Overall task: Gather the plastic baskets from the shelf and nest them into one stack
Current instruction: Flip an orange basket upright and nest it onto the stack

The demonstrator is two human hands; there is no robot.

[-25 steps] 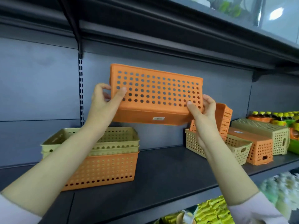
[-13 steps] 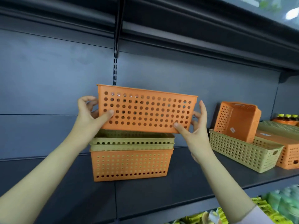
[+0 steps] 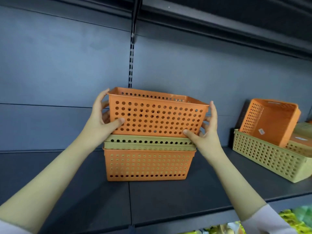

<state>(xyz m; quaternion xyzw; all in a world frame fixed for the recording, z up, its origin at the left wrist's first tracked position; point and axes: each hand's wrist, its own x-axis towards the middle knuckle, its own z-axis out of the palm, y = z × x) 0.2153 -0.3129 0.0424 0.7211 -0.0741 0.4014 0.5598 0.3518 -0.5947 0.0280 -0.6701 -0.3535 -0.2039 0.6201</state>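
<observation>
Midway along a dark grey metal shelf (image 3: 168,196), two hands steady an orange basket (image 3: 157,115) of thin moulded plastic, rectangular, its walls punched with even rows of round holes under a smooth rolled rim. It sits upright, open side up, its base just entering the top of a nested stack (image 3: 148,159): two pale olive rims showing above a deeper orange basket whose finer holes let the olive show through. The left hand (image 3: 99,122) wraps the short end at nine o'clock, thumb laid flat on the front wall, fingers curled behind. The right hand (image 3: 207,132) mirrors it at three o'clock, index finger upright along the corner and thumb low on the front edge. Each grip is pressed against the basket from its end, holding it between the palms. Toward three o'clock on the shelf, well apart, a second orange basket (image 3: 270,120) leans tilted inside a long olive basket (image 3: 263,156).
</observation>
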